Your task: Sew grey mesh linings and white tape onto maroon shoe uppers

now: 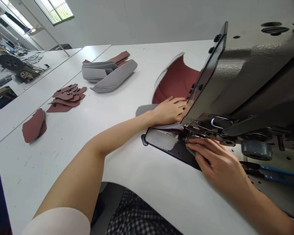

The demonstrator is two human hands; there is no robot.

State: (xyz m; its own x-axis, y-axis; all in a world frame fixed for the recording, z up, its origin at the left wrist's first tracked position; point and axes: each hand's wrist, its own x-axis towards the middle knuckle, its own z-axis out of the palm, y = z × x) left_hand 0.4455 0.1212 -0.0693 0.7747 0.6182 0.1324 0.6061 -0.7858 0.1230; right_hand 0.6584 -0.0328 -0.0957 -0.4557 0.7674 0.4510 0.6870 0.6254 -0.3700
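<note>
A sewing machine (235, 78) fills the right side. Beside its needle area, my left hand (170, 111) lies over a grey and dark red fabric piece (177, 80), its fingers stretched out and partly behind the machine's plate. The piece curves up behind that hand, red side showing. My right hand (217, 156) is at the near side of the needle area, with its fingers close together and the fingertips on the edge of a small grey part at the black machine bed (183, 151). What its fingers hold, if anything, is too small to tell.
Grey and red padded pieces (115, 76) lie at the back. Small dark red pieces (68, 98) and a rounded red stack (34, 125) are on the white table (75, 156) to the left. Blue-handled scissors (279, 173) lie right of my right hand.
</note>
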